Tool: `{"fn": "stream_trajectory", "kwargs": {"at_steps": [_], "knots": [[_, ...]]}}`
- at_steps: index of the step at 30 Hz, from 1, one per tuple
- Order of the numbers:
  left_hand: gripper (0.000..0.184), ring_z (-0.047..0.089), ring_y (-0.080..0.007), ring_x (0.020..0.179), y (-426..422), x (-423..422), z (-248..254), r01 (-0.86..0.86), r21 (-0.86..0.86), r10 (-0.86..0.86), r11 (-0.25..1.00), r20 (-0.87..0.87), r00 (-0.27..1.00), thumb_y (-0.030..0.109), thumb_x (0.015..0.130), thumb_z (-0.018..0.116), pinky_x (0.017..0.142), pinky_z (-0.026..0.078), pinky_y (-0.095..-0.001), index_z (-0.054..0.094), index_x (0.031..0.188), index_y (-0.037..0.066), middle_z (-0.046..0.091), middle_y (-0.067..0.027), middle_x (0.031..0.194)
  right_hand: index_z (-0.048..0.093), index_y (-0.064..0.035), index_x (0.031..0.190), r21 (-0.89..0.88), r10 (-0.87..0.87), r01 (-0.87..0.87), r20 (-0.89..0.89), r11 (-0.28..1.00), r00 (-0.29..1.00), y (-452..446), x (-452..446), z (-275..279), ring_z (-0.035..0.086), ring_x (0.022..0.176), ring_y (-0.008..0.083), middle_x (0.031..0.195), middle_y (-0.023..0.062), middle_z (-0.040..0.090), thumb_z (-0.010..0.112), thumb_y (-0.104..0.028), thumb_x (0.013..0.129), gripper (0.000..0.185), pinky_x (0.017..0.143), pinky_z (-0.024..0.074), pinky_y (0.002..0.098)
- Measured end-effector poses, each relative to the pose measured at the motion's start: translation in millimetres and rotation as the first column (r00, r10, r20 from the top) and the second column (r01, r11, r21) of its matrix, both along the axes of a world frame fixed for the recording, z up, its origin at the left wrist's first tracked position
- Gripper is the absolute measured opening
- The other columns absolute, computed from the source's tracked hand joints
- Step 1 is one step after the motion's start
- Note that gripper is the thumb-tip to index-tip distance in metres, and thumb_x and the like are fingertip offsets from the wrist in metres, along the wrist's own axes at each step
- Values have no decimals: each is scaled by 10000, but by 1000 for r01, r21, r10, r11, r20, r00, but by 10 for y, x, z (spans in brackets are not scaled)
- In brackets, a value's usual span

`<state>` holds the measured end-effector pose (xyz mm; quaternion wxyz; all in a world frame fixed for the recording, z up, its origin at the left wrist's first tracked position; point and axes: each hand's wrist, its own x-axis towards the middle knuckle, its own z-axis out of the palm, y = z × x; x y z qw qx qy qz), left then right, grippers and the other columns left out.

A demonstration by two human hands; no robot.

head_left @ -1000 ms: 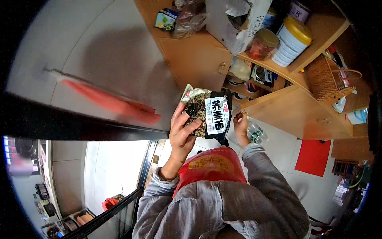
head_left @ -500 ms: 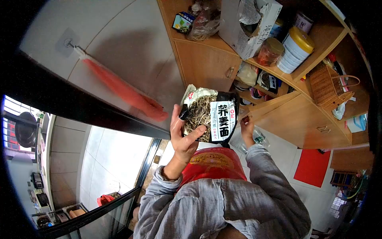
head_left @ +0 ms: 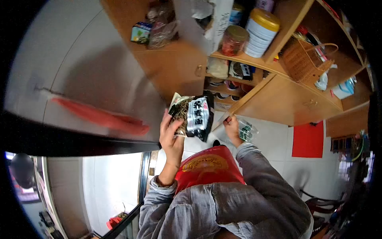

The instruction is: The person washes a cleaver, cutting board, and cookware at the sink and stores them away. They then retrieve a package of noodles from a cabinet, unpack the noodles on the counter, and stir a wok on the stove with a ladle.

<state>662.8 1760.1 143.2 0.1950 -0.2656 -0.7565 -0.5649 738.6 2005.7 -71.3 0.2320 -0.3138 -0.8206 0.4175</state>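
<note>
My left hand (head_left: 173, 139) grips a black and clear package of dark noodles (head_left: 191, 115) with a white label, held up in front of me. To its right, my right hand (head_left: 233, 126) has its fingers closed at the edge of the open cabinet door (head_left: 286, 101). A clear plastic item with green print (head_left: 247, 131) shows beside that hand; whether the fingers hold it I cannot tell. Inside the low cabinet, a similar noodle package (head_left: 240, 71) lies on a shelf above several shoes (head_left: 229, 85).
Upper shelves hold a red-filled jar (head_left: 234, 40), a can with a yellow lid (head_left: 262, 32), a cardboard box and a wicker basket (head_left: 304, 59). A red cloth (head_left: 101, 115) hangs at left. A red mat (head_left: 308, 140) lies on the floor.
The view has shifted, so the shelves appear further left. The noodle package has tilted, and its label is turned more to one side. My left hand still holds it.
</note>
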Motion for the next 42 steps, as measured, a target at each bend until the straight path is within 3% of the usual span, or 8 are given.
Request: {"fn": "stream_trajectory", "kwargs": {"at_steps": [5,6,17,20,29,35,37,42], "knots": [[288,542,-224,968,497,-230,-759,216,184,-281,959,507,815,3,736,627,814,418,-277,582,1020,21,555,-150,1050,452,-42,781,-181,-67,56,-55,982,996,0,59,-209,465,620,127,655,9,464,601,6,676,188,576,419,273],[310,543,-198,941,622,-262,-917,234,282,-362,930,596,717,41,746,647,794,426,-272,574,1047,22,564,-133,1034,518,-56,919,-123,-53,44,-69,991,996,-8,108,-196,531,606,249,653,78,497,613,-70,687,251,580,441,333],[394,432,-392,1080,2532,-903,-1131,359,-247,-331,900,150,932,-10,727,560,906,363,-413,518,1109,74,455,-219,1156,502,-58,931,-268,20,-22,-7,963,1000,-6,256,-364,575,698,309,791,145,549,592,-93,712,239,606,465,382],[438,404,-391,1113,3022,-1142,-1176,318,-272,-307,908,83,948,-37,711,536,946,339,-425,505,1132,78,428,-212,1194,493,-64,889,-84,126,-116,124,990,984,53,252,-72,566,704,342,789,156,541,588,-82,695,217,588,462,403],[236,516,-414,894,3565,-1744,-1573,329,-218,-249,919,326,912,118,822,513,823,390,-430,563,975,-56,562,-260,961,489,-56,848,146,184,-154,-226,977,957,126,176,119,542,699,347,803,144,520,623,-61,640,248,583,468,405],[329,488,-373,981,3539,-2010,-1865,295,-239,-269,925,138,953,202,883,485,856,369,-392,498,1088,-56,525,-248,1075,460,-42,729,-140,108,-116,-65,983,992,16,-3,206,530,708,338,752,140,508,579,-84,648,150,596,462,405],[363,485,-256,1021,3514,-1930,-1650,310,-221,-220,925,354,909,200,893,493,895,358,-356,454,1130,-72,533,-210,1096,459,-36,713,-161,64,-74,-65,984,996,-10,-59,226,523,763,342,762,148,513,558,-87,646,130,608,460,418],[312,462,-361,988,3546,-1917,-1641,277,-132,-271,952,61,961,151,880,502,870,348,-398,470,1106,-62,493,-245,1074,470,-23,746,-163,52,-68,-104,984,993,-41,-79,189,515,805,347,776,155,511,540,-87,642,140,626,457,434]]}}
